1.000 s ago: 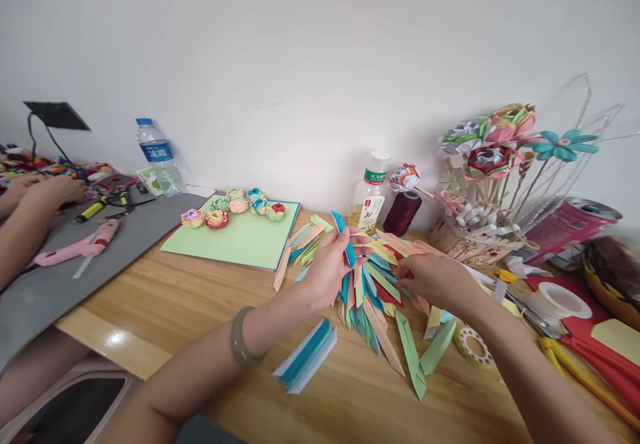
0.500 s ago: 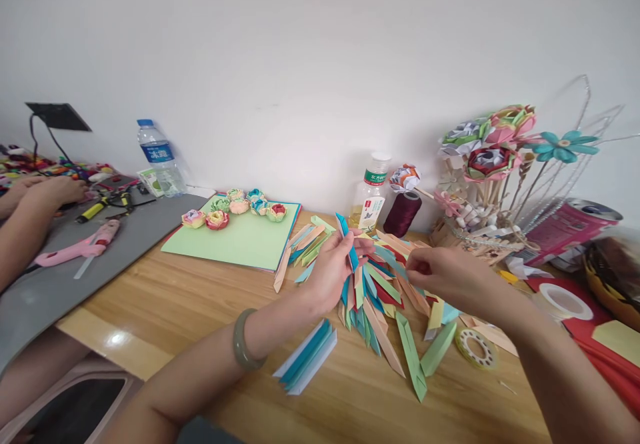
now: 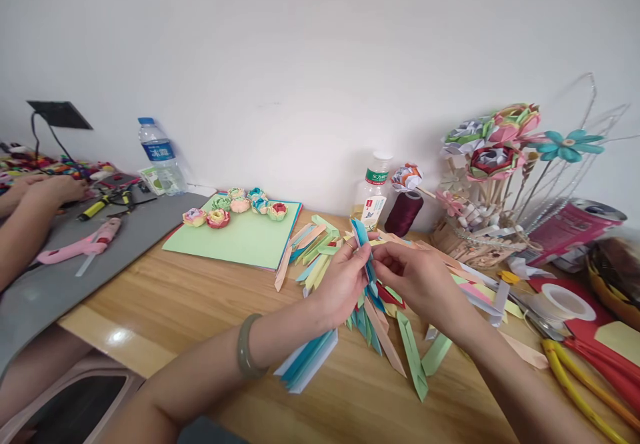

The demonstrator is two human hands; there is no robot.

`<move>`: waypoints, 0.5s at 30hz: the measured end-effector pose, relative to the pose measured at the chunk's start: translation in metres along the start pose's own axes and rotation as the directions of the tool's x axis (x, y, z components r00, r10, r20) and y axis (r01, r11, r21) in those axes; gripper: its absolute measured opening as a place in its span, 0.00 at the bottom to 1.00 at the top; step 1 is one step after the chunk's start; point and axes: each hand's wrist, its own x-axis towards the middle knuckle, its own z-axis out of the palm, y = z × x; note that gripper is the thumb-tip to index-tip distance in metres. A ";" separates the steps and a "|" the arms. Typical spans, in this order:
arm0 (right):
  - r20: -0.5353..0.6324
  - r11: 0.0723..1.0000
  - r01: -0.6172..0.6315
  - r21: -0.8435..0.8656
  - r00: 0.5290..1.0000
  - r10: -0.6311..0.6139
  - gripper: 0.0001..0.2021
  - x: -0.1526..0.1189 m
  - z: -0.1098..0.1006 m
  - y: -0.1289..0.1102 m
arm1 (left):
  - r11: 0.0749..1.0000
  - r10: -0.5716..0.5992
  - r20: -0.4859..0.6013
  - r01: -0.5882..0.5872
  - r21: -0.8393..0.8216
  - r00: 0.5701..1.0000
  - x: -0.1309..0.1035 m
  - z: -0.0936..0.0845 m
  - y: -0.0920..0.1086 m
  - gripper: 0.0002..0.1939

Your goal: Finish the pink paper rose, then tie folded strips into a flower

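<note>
A blue folded paper strip [image 3: 360, 232] stands upright between the thumb and fingers of my left hand [image 3: 343, 281], which wears a bangle on the wrist. My right hand [image 3: 417, 274] is closed in a pinch at the strip's right side; its fingertips are partly hidden. Below both hands spreads a pile of folded paper strips [image 3: 384, 337] in peach, green, blue, yellow and red. A small stack of blue and white folded strips [image 3: 310, 361] lies near my left forearm. Two green folded strips [image 3: 413, 357] rest in front of the pile.
Paper flowers [image 3: 219, 218] sit on green paper sheets [image 3: 230, 247]. Behind the pile stand a bottle [image 3: 376, 187] and dark thread spool [image 3: 403, 213]. Yellow-handled scissors [image 3: 565, 377] and a ribbon spool [image 3: 565, 301] lie right. At left are a pink glue gun [image 3: 80, 247] and another person's hands [image 3: 60, 191].
My right hand has moved left from over the pile to the blue strip in my left hand. The scissors and more paper at right now show; the tape roll is hidden behind my right arm.
</note>
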 end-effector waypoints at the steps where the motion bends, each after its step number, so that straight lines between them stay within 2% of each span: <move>1: 0.011 1.000 0.014 -0.002 1.000 -0.014 0.08 0.000 -0.001 0.001 | 1.000 -0.002 0.001 0.002 0.003 1.000 0.000 0.000 0.000 0.12; 5: 0.037 0.997 0.068 -0.030 0.997 -0.067 0.08 0.001 -0.001 0.004 | 1.000 0.000 -0.008 0.000 0.022 1.000 0.000 0.000 0.000 0.14; 10: 0.063 0.992 0.112 -0.066 0.992 -0.108 0.09 0.001 0.001 0.007 | 0.998 -0.008 -0.017 0.009 0.059 1.000 0.001 -0.002 -0.001 0.13; 15: 0.082 0.993 0.114 -0.011 0.990 -0.113 0.11 0.001 0.000 0.008 | 0.998 -0.009 0.044 0.006 0.060 0.999 0.001 -0.002 0.001 0.10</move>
